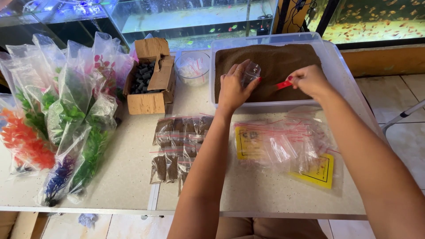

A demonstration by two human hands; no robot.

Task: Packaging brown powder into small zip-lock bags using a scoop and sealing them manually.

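My left hand (pixel 233 86) holds a small clear zip bag (pixel 250 72) open over a white plastic tub (pixel 340 66) filled with brown granular powder (pixel 271 62). My right hand (pixel 309 80) grips a red scoop (pixel 283 84) at the powder's surface, just right of the bag. Both hands are over the tub's near half.
A pile of empty clear zip bags (pixel 283 144) with yellow cards lies in front of the tub. Filled brown bags (pixel 177 144) lie left of it. A cardboard box (pixel 150 77) of dark pieces, a clear bowl (pixel 192 67) and bagged plastic plants (pixel 66 115) stand at left. Fish tanks (pixel 195 17) line the back.
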